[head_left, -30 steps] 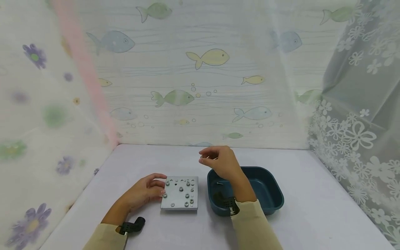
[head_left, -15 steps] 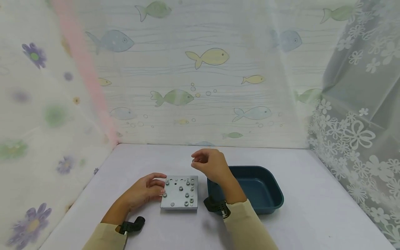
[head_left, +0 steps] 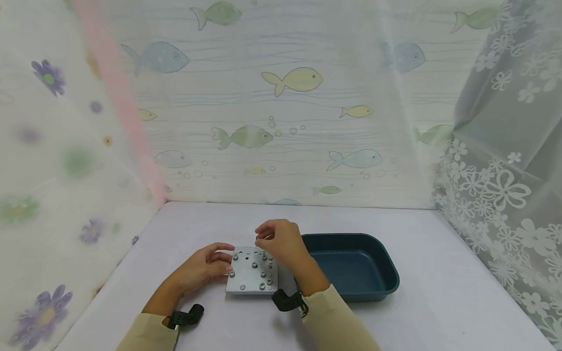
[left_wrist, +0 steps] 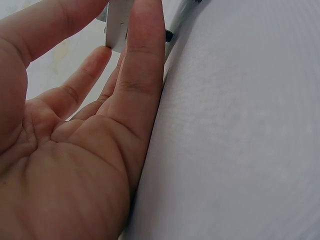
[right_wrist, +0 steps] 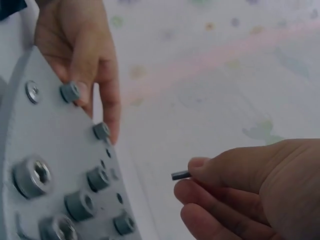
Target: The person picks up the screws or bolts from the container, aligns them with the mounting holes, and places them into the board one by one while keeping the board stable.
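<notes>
A silver metal plate (head_left: 247, 281) lies on the white table, with several socket-head screws (right_wrist: 32, 176) standing up from its face and several small holes along its far edge. My left hand (head_left: 203, 269) holds the plate at its left side; in the left wrist view its fingers (left_wrist: 142, 65) reach the plate's edge. Above the far right corner of the plate is my right hand (head_left: 281, 242). Between thumb and fingertips it pinches a small grey metal pin (right_wrist: 180, 175), whose short end sticks out, apart from the plate. The rest of the pin is hidden by the fingers.
A dark blue plastic tub (head_left: 391, 273) stands just right of the plate, partly behind my right forearm. Each wrist carries a black camera mount (head_left: 188, 317). Patterned curtains (head_left: 290, 146) close off the back and both sides of the table.
My right hand has moved left and down from above the tub to the plate's far edge, still pinching the small pin. The left hand and the plate have stayed put.
</notes>
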A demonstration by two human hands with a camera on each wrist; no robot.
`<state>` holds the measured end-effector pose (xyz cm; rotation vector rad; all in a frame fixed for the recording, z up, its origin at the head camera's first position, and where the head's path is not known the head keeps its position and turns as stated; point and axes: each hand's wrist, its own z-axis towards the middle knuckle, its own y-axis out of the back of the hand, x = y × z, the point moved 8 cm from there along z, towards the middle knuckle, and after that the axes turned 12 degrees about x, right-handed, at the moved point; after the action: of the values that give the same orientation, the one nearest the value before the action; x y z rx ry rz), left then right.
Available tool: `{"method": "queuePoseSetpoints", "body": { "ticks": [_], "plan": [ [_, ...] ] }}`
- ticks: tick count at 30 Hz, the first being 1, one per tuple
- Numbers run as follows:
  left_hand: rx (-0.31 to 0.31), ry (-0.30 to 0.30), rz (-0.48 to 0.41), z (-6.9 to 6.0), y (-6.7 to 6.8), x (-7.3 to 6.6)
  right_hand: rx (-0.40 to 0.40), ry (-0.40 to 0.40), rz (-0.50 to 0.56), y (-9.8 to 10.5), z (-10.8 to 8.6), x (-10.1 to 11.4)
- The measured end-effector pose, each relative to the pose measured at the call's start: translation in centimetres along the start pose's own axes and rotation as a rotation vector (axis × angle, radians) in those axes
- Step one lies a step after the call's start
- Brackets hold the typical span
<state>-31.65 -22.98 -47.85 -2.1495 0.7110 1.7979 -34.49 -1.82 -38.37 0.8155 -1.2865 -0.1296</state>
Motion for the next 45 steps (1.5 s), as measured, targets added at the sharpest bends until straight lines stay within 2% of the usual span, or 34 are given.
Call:
{"method": "queuePoseSetpoints", "body": {
  "ticks": [7, 18, 26, 45],
  "plan": [
    [0.004, -0.008, -0.022, 0.1, 0.0, 0.3, -0.003, 0.004, -0.055, -1.7, 0.1, 0.4],
    [-0.005, -0.01, -0.015, 0.1, -0.1, 0.3, 0.041, -0.008, -0.107, -3.8, 0.0, 0.3],
    [0.0, -0.016, -0.018, 0.1, -0.1, 0.3, 0.027, -0.003, -0.164, -4.1, 0.1, 0.4],
    [0.007, -0.012, -0.021, 0.0, -0.1, 0.1, 0.03, 0.007, -0.215, -4.6, 0.3, 0.3]
  ]
}}
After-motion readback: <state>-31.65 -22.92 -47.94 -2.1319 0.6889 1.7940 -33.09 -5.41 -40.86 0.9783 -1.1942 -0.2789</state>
